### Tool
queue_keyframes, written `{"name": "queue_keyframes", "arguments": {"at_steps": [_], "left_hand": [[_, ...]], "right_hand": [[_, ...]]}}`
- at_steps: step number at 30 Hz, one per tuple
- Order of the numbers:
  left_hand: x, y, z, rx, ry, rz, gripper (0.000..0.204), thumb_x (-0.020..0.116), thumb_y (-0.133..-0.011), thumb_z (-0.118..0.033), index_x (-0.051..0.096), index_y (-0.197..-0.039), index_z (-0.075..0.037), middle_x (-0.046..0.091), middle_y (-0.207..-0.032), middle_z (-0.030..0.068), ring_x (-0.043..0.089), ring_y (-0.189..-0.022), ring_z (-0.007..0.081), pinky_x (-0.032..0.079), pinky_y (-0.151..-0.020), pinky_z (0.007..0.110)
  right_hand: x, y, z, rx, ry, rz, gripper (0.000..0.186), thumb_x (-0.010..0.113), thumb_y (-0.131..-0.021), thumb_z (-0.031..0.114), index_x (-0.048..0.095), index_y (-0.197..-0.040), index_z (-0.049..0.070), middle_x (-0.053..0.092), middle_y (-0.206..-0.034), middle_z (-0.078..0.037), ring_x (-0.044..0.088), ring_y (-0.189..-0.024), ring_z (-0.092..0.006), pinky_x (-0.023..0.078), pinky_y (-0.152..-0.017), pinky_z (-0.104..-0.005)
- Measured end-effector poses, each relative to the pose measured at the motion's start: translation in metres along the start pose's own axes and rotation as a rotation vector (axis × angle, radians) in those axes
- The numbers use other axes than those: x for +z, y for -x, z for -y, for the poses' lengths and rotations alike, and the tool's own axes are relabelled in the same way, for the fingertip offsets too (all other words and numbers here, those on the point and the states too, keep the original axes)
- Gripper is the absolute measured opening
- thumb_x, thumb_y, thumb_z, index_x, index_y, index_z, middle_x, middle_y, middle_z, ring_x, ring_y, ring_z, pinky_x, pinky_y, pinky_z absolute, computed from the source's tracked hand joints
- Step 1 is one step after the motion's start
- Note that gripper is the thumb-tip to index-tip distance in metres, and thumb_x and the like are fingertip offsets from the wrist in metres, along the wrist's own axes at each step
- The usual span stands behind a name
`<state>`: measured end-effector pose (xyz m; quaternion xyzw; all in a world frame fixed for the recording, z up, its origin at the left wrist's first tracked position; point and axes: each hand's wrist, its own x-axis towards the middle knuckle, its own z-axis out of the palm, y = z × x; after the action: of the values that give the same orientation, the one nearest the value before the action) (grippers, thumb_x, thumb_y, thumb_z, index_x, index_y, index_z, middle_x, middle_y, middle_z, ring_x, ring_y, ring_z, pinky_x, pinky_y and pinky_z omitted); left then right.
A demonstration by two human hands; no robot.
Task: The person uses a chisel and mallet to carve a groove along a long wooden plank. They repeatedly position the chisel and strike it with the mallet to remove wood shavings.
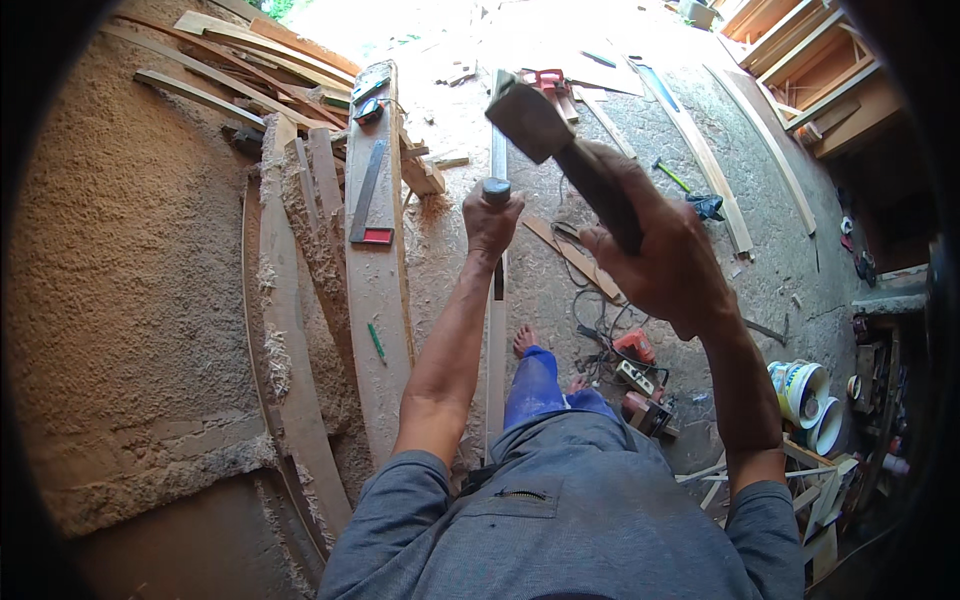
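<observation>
My left hand [491,225] is wrapped round an upright chisel [496,187]; only the top of its handle shows above my fist. Below it lies a long narrow wooden strip [496,370], with a dark slot or recess in it near my wrist. The chisel's blade is hidden, so I cannot tell whether it touches the wood. My right hand [665,255] grips the dark handle of a hammer [530,120]. The hammer is raised, its blocky head beyond the chisel and apart from it.
Left of the strip, a wide plank [380,285] carries a try square [370,195], a green pencil [376,343] and a tape measure [370,110]. Red power tools [633,347] with cords lie right of my feet. White buckets [800,390] stand farther right. Stacked boards [250,60] are far left.
</observation>
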<state>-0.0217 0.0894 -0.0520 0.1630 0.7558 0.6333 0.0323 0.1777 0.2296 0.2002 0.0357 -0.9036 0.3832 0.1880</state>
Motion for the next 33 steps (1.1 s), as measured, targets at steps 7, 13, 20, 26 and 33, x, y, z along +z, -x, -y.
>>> {"name": "queue_keyframes", "arguments": {"at_steps": [7, 13, 20, 26, 33], "left_hand": [[0.007, 0.040, -0.030, 0.224, -0.208, -0.130, 0.022, 0.080, -0.077, -0.013, 0.063, -0.087, -0.003, 0.069, -0.078, 0.0136, 0.070, -0.071, 0.0286, 0.057, -0.070, 0.040], [-0.007, 0.087, -0.033, 0.301, -0.299, -0.202, 0.021, 0.080, -0.083, -0.015, 0.062, -0.088, -0.006, 0.064, -0.077, 0.0067, 0.065, -0.068, 0.0206, 0.053, -0.066, 0.038], [0.006, 0.032, -0.025, 0.310, -0.247, -0.333, 0.028, 0.078, -0.080, -0.013, 0.057, -0.095, -0.005, 0.066, -0.076, 0.0101, 0.068, -0.066, 0.0235, 0.058, -0.066, 0.042], [0.035, -0.088, 0.044, -0.183, -0.324, -0.023, 0.014, 0.071, -0.079, -0.019, 0.070, -0.079, -0.005, 0.072, -0.072, 0.0127, 0.071, -0.066, 0.0228, 0.058, -0.063, 0.040], [-0.027, -0.035, -0.017, -0.216, 0.360, 0.667, 0.016, 0.082, -0.079, -0.014, 0.068, -0.076, -0.008, 0.062, -0.065, -0.0009, 0.059, -0.058, 0.0071, 0.047, -0.053, 0.027]], "right_hand": [[-0.045, -0.079, 0.019, -0.434, -0.138, -0.871, 0.038, 0.075, -0.093, 0.013, 0.054, -0.124, 0.005, 0.063, -0.074, -0.005, 0.061, -0.058, -0.0151, 0.051, -0.058, -0.0318], [0.073, 0.049, -0.076, 0.169, 0.166, 0.300, 0.064, 0.065, -0.086, 0.006, 0.039, -0.144, -0.001, 0.068, -0.097, -0.032, 0.068, -0.089, -0.0517, 0.055, -0.081, -0.0564], [0.065, 0.112, -0.065, 0.770, -0.172, 0.247, 0.072, 0.071, -0.085, 0.012, 0.041, -0.150, 0.007, 0.070, -0.114, -0.030, 0.069, -0.110, -0.0454, 0.052, -0.095, -0.0496], [0.085, 0.160, -0.098, 0.894, -0.269, 0.169, 0.078, 0.071, -0.085, 0.012, 0.038, -0.155, 0.006, 0.067, -0.114, -0.023, 0.066, -0.097, -0.0336, 0.052, -0.084, -0.0406], [0.090, 0.204, -0.104, 1.065, -0.473, 0.136, 0.083, 0.068, -0.084, 0.004, 0.032, -0.159, 0.004, 0.061, -0.081, -0.004, 0.056, -0.054, -0.0108, 0.048, -0.049, -0.0293]]}}
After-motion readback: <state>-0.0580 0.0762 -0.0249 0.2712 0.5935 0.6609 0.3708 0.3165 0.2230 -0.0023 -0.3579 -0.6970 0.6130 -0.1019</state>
